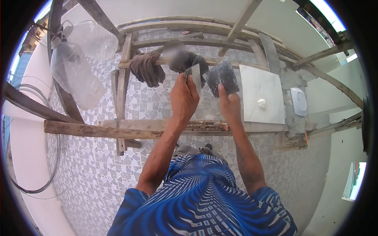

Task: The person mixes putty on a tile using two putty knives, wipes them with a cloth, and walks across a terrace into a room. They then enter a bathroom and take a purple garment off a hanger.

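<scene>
My left hand (184, 96) is closed on a thin flat putty scraper (198, 80), tilted so that its pale face shows as a narrow strip. In my right hand (230, 103) is a wider, square dark putty scraper (223, 74) specked with white, the index finger stretched along its face. The two scrapers are close together, with a small gap between them. To the right of my right hand lies a white square board (254, 84) carrying a small lump of white putty (261, 103).
Wooden scaffold beams (88, 129) cross around me. Brown cloth (147, 69) hangs over a rail, next to a blurred grey patch and darker cloth. Large clear plastic bottles (73, 63) hang at the left above coiled wire (51, 179). A white oval object (299, 101) lies beyond the board.
</scene>
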Tool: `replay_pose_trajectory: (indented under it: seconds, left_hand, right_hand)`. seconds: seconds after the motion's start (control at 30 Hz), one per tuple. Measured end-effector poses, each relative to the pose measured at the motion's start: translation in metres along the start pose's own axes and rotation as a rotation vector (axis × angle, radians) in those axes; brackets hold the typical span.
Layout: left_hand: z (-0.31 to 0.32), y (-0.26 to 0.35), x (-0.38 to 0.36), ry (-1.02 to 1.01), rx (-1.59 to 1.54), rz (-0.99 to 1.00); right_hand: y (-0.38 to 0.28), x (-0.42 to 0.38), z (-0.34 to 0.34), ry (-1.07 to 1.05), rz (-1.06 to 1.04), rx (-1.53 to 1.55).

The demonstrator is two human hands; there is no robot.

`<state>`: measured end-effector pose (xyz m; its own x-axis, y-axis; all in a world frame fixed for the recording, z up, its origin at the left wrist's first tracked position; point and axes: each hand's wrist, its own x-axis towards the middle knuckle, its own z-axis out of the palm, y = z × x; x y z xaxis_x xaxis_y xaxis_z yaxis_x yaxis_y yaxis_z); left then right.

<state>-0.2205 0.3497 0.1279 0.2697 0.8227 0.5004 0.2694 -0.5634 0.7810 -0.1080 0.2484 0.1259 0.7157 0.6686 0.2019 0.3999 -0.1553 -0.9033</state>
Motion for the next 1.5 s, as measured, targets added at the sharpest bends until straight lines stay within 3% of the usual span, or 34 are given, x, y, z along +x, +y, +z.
replay_pose_trajectory:
  seconds: [0.1, 0.17, 0.27, 0.4, 0.47, 0.53, 0.63, 0.77, 0.87, 1.0, 1.1, 1.2, 1.5]
  left_hand:
    - [0.010, 0.006, -0.007, -0.042, 0.016, 0.023]
    - [0.011, 0.005, -0.001, -0.047, 0.035, 0.045]
    - [0.015, 0.008, -0.018, -0.089, 0.039, 0.070]
    - [0.008, 0.009, -0.010, -0.076, -0.013, -0.021]
    - [0.007, 0.013, -0.013, -0.107, -0.024, -0.084]
    - [0.010, 0.009, -0.019, -0.100, 0.020, -0.021]
    - [0.011, 0.000, -0.017, -0.059, 0.052, 0.042]
    - [0.014, 0.005, -0.024, -0.080, 0.047, 0.088]
    - [0.014, 0.000, -0.013, -0.063, 0.076, 0.097]
    - [0.016, 0.003, -0.023, -0.131, 0.076, 0.237]
    - [0.014, -0.003, -0.012, -0.092, 0.057, 0.184]
    - [0.013, 0.002, -0.019, -0.147, 0.038, 0.322]
    - [0.012, 0.006, -0.016, -0.170, 0.028, 0.394]
  right_hand:
    - [-0.009, -0.014, 0.022, 0.024, -0.100, -0.075]
    - [-0.012, -0.020, 0.027, 0.012, -0.180, 0.043]
    - [-0.006, -0.004, 0.017, -0.097, 0.080, -0.145]
    - [-0.012, -0.023, 0.022, -0.021, -0.211, -0.017]
    - [-0.010, -0.011, 0.020, -0.052, -0.068, -0.093]
    - [-0.016, -0.008, 0.020, -0.068, 0.031, -0.111]
    - [-0.020, -0.021, 0.020, -0.064, -0.094, -0.033]
    - [-0.015, -0.004, 0.017, -0.092, 0.059, -0.119]
    - [-0.013, -0.011, 0.017, -0.088, -0.076, -0.056]
    - [-0.031, 0.011, 0.006, -0.155, 0.252, -0.013]
    - [-0.029, 0.003, 0.001, -0.149, 0.149, -0.126]
    - [-0.031, 0.014, -0.003, -0.242, 0.245, -0.041]
    - [-0.008, 0.020, -0.007, -0.307, 0.015, -0.074]
